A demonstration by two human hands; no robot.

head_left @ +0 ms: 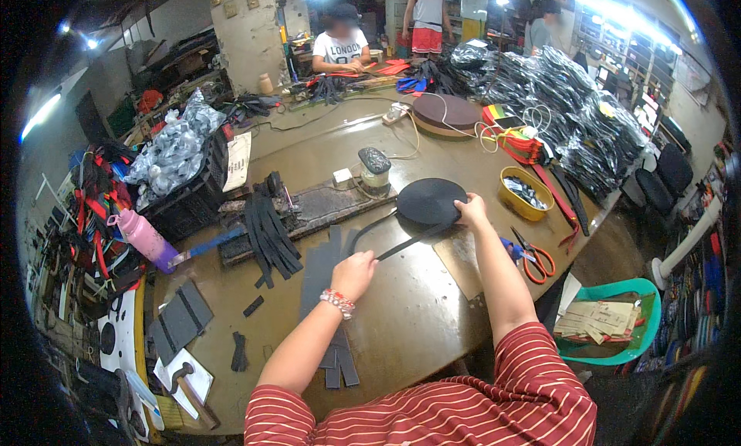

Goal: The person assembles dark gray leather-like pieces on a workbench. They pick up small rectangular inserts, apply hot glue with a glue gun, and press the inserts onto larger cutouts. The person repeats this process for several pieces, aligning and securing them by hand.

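Observation:
A round, flat coil of black webbing (426, 201) lies on the table in front of me. My right hand (472, 212) is closed at the coil's right edge, its fingertips partly hidden. From there a black webbing strap (409, 244) runs left to my left hand (354, 275), which grips it in a closed fist. Another length loops from the coil's left side down toward the same hand. Under and beside my left forearm lie flat dark grey strips (315, 280). A bundle of cut black strips (272, 241) rests to the left of them.
Orange-handled scissors (538, 262) and a yellow bowl (525, 191) of small parts sit at right. Beyond stand a wide brown coil (445, 114) and a lidded jar (375, 172). A pink-purple bottle (145, 240) and a hammer (193, 396) are at left. A person (340, 48) sits across the table.

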